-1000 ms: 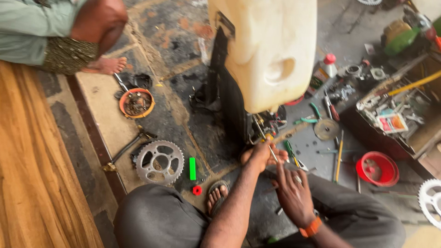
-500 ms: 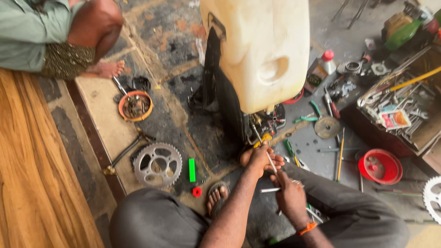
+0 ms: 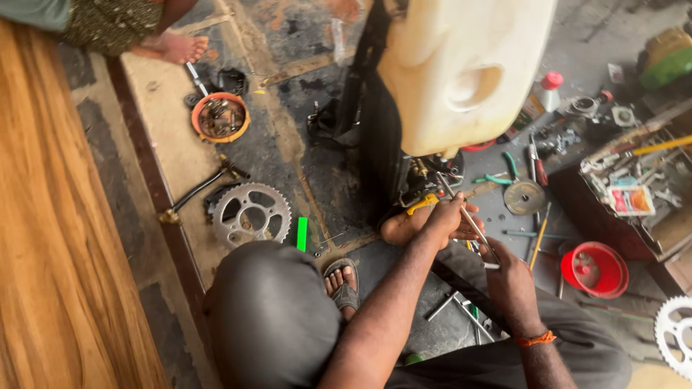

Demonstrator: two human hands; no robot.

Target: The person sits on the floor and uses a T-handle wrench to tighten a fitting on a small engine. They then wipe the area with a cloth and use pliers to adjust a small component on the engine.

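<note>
Wooden board (image 3: pixel 50 238): fills the far left edge, grain running up and down the view.
Orange bowl (image 3: pixel 220 117): on the floor at upper left, full of small dark metal parts; another person's bare foot (image 3: pixel 173 47) is just above it.
Sprocket (image 3: pixel 251 214): flat on the floor left of the person's knee, with a short green stick (image 3: pixel 302 233) just to its right.
Sandalled foot (image 3: pixel 343 282): the person's own, between the knee and the machine.
White jug (image 3: pixel 461 68): large, plain plastic, with a moulded hand recess, sitting on top of the dark machine; I see no label on the face that shows.
Left hand (image 3: pixel 445 220): closed around the lower part of the thin metal rod (image 3: pixel 461 209), knuckles toward the machine.
Rod's lie: its long axis slants from the machine's underside at upper left down to lower right, passing through the left hand's grip toward the right hand.
Right hand (image 3: pixel 510 277): just below and right of the left, fingers curled at the rod's lower end, where a small pale piece shows; whether they pinch it I cannot tell.
Nearer hand: the left sits closer to the machine end.
Red-capped bottle (image 3: pixel 542 97): upright, right of the jug.
Red bowl (image 3: pixel 595 269): round, on the floor at right.
Small packet (image 3: pixel 630 200): red and white, flat in the toolbox clutter at far right.
</note>
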